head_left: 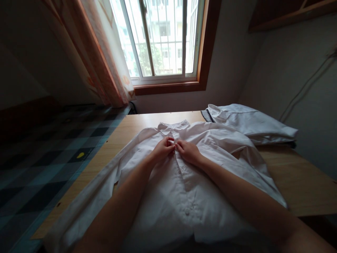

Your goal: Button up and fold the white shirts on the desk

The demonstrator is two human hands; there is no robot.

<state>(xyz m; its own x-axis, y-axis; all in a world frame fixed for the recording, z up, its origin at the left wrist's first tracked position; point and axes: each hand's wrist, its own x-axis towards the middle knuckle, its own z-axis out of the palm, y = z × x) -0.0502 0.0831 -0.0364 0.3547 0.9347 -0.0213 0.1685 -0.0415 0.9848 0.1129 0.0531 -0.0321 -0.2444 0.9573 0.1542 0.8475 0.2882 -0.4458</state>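
A white button-up shirt [163, 196] lies spread front side up, its collar toward the window and its sleeves out to both sides. My left hand [165, 147] pinches the front placket a little below the collar. Right beside it, my right hand [186, 150] has its fingers closed on the same placket, the fingertips of both hands nearly meeting. Whatever button or buttonhole lies between the fingertips is hidden. Lower down the front, a few buttons show along the placket.
Under the shirt is a light wooden table [295, 175]. Folded white clothes [244, 117] lie at its back right corner. A bed with a checked cover [52, 165] adjoins on the left. Behind stand a barred window [163, 42] and an orange curtain [97, 52].
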